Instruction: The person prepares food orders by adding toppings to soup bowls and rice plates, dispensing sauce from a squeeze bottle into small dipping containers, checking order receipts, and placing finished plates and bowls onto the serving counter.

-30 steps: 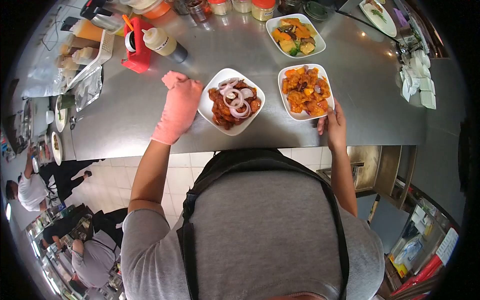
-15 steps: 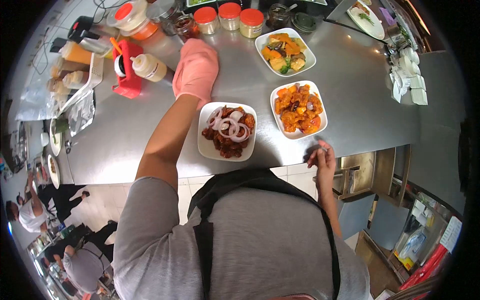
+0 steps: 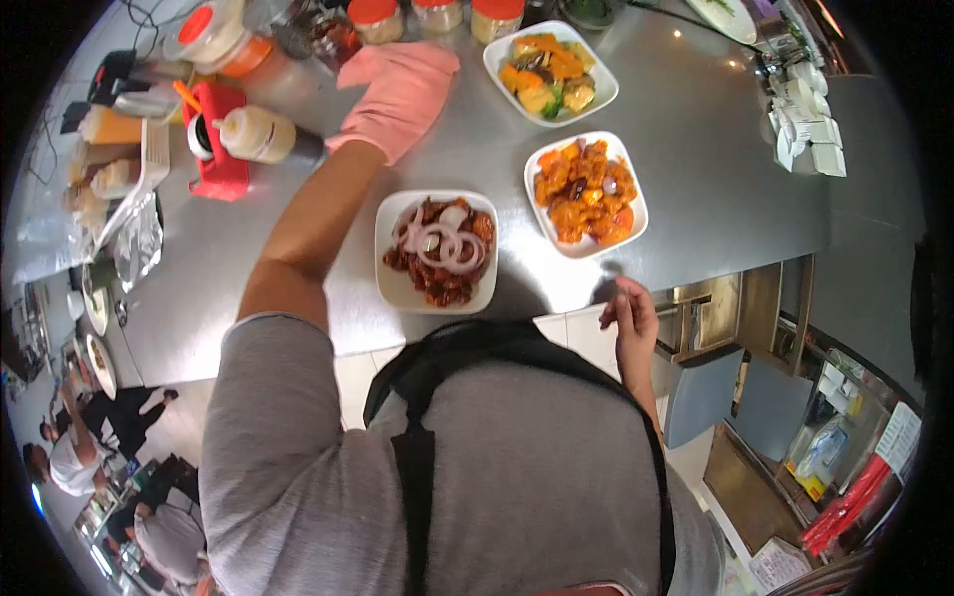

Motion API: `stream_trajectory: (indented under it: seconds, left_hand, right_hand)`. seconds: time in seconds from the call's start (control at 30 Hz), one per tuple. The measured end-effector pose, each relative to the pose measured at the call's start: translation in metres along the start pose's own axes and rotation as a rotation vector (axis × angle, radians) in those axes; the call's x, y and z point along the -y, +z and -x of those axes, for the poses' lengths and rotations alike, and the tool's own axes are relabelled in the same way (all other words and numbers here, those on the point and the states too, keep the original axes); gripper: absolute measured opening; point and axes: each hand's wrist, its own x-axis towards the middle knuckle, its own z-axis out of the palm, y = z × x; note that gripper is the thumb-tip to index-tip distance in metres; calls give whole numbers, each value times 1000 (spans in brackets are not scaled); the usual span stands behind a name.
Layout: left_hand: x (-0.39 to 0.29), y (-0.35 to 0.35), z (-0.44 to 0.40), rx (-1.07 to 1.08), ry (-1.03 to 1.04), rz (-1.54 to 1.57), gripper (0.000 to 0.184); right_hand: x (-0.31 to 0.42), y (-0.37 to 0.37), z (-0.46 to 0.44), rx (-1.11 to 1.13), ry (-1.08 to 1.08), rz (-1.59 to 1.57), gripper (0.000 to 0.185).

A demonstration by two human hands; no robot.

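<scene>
A pink cloth-like covering, glove or cloth [image 3: 402, 99], hides my left hand [image 3: 390, 111], so its fingers do not show. That hand rests low over the steel counter, right of a squeeze bottle [image 3: 260, 137] and below the red-lidded jars. My right hand [image 3: 632, 316] hovers at the counter's near edge, fingers loosely bent and apart, with no object visible in it. In front of me stands a white square bowl [image 3: 386, 270] of dark glazed pieces topped with onion rings. Right of it is a bowl [image 3: 636, 223] of orange glazed pieces; a bowl [image 3: 608, 91] of mixed vegetables sits beyond.
Red-lidded jars [image 3: 497, 18] line the back of the counter [image 3: 715, 179]. A red holder [image 3: 217, 149] and a white basket [image 3: 149, 164] stand left. Stacked white cups [image 3: 810, 124] are at the right edge. Shelves [image 3: 735, 308] lie below right. Other people [image 3: 75, 447] are at lower left.
My left hand's pink covering has turned, its far end now spreading to the right. The view has shifted, so bowls and jars appear higher and further left. My right hand stays near the edge.
</scene>
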Motion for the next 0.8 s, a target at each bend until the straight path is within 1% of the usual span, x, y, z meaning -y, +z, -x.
stream_trajectory:
  seconds: [0.07,0.1,0.2,0.27,0.37,0.4,0.47,0.5,0.57,0.6,0.67,0.73,0.77,0.8]
  left_hand:
    - [10,-10,33,19,35,141,10]
    - [11,-12,56,14,20,303,10]
    - [19,-18,139,-18,-30,774,13]
    - [32,-36,191,92,-122,1050,17]
    - [53,-90,272,467,-361,1394,29]
    - [62,-98,292,557,-419,1446,30]
    - [84,-91,318,692,-472,1423,31]
    - [96,-81,329,742,-476,1364,32]
    - [118,-55,345,861,-450,1197,33]
    - [126,-40,350,962,-401,1098,34]
    - [140,-15,357,1233,-225,913,36]
    - [144,-4,363,1520,69,771,37]
    - [149,2,363,1606,200,747,38]
    - [154,5,358,1624,248,780,39]
  right_hand:
    - [2,10,-5,77,-27,-10,23]
    - [3,16,-7,119,-38,-16,23]
    - [-4,33,-13,267,27,-50,25]
    - [0,47,-17,413,89,-23,27]
    - [4,78,-25,729,180,-31,53]
    - [4,87,-24,790,197,-59,58]
    - [3,108,-34,906,192,-102,69]
    - [-2,120,-38,936,201,-248,71]
    - [-1,134,-40,869,267,-197,68]
    - [4,141,-44,841,244,-203,67]
    - [12,151,-47,785,228,-217,66]
    - [11,159,-54,748,221,-287,64]
    - [11,163,-60,726,220,-324,64]
    - [20,165,-62,680,238,-321,62]
